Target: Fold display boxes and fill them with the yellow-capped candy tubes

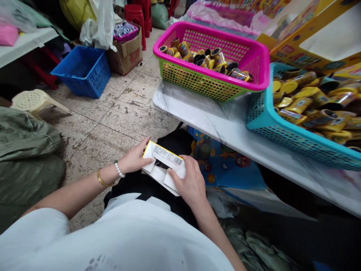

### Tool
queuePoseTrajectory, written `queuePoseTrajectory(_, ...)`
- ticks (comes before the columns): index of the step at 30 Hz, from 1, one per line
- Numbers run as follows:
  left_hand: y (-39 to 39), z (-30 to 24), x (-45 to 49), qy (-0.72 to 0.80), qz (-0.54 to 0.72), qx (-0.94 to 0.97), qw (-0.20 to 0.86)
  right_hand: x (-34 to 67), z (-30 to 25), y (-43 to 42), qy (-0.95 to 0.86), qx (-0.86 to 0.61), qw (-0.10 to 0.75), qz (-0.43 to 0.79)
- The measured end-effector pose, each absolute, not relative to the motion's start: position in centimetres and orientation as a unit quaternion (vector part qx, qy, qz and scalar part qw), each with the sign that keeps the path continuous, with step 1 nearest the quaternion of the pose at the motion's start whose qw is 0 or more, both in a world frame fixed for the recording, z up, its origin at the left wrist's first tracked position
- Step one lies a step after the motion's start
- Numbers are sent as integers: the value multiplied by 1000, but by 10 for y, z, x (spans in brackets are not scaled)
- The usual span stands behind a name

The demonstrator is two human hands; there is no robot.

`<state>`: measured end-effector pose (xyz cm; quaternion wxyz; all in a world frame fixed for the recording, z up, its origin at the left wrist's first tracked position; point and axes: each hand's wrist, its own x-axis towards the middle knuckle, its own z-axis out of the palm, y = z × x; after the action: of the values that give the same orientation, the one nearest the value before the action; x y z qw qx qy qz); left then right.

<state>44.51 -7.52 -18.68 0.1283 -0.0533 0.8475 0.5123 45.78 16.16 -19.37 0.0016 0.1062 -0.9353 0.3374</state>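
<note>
Above my lap I hold a small cardboard box (166,155) between both hands. Its outside is yellow-edged with a printed panel and barcode, and its white end flaps stand partly unfolded around a dark opening. My left hand (138,157) grips the left end, thumb on a white flap. At the right end my right hand (189,180) is closed on the box, its thumb resting on the other flap. What the box contains, if anything, cannot be made out.
On the marbled table (203,116) at right stand a pink-and-green basket (197,81) and a turquoise basket (299,139), both with small yellow cylinders. A blue crate (94,73), a cardboard carton (126,54) and a cream stool (32,99) are on the floor. Sacks (28,165) lie at left.
</note>
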Motion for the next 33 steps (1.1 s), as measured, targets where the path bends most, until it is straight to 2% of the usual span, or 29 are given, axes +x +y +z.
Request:
queuePoseTrajectory(5,-42,-195,454,687,704,-180,-30,471,-194,170,-903,73,17,422)
queuePoseTrajectory(9,-29,-194,464,605,770,-172,-105,480,-199,187,-829,43,-30,556)
queuePoseTrajectory(11,-34,-194,468,597,788,-127,-78,480,-203,193,-816,25,-33,577)
queuePoseTrajectory(15,-49,-199,472,609,791,-27,50,470,-208,191,-901,45,30,431)
queuePoseTrajectory(18,-56,-200,474,639,765,-27,80,461,-209,184,-920,84,46,379)
queuePoseTrajectory(23,-63,-196,473,692,714,33,97,453,-213,177,-910,86,6,405)
queuePoseTrajectory(28,-73,-189,466,743,645,112,141,452,-209,175,-883,55,51,463)
queuePoseTrajectory(33,-68,-184,454,752,631,-14,190,451,-208,176,-798,62,30,598)
